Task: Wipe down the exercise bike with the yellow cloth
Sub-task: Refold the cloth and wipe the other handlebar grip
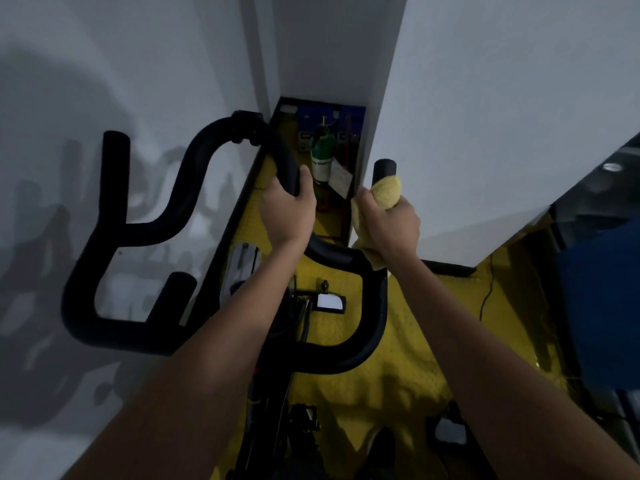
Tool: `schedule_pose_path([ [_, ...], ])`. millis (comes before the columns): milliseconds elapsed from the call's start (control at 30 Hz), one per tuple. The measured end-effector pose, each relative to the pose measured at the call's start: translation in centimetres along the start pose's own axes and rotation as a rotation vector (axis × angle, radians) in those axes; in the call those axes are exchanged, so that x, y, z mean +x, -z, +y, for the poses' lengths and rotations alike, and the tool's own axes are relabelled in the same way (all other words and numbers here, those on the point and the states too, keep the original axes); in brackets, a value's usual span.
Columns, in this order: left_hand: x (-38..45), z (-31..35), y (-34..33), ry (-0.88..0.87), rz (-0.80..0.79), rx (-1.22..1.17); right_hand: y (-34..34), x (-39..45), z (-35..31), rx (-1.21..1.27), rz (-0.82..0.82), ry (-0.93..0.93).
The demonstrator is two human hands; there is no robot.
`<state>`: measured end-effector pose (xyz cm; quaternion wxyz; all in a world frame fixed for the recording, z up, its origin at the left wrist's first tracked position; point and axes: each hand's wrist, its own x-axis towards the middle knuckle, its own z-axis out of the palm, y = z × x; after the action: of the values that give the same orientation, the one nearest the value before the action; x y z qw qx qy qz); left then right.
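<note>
Yellow floor (408, 362) lying nearest, under the black exercise bike (363, 323). Left hand (287, 209) curling round the middle handlebar loop (287, 157). Right hand (388, 220) clutching the yellow cloth (384, 190), wrapping it round the right handlebar post (384, 167). Beyond, a green bottle (323, 157) standing in a narrow gap between white walls (485, 116).

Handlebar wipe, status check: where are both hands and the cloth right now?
Left hand grips centre handlebar. Right hand holds yellow cloth wrapped round right grip post. Wall corner close beside that post; green cylinder behind, clear of both hands.
</note>
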<state>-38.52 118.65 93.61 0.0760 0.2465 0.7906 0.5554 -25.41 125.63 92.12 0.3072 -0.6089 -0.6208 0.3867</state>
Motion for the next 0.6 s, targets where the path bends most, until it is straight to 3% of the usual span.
schedule_pose_path([
  [267, -1.8, 0.6, -0.7, 0.025, 0.072, 0.161, 0.5, -3.1, 2.9, 0.024, -0.018, -0.088],
  [467, -1.8, 0.1, -0.9, 0.005, 0.129, 0.153, 1.9, -7.4, 5.4, 0.225, -0.186, -0.314],
  [600, -1.6, -0.1, -1.0, -0.003, 0.143, 0.143, 2.9, -12.2, 7.4, 0.239, -0.225, -0.272],
])
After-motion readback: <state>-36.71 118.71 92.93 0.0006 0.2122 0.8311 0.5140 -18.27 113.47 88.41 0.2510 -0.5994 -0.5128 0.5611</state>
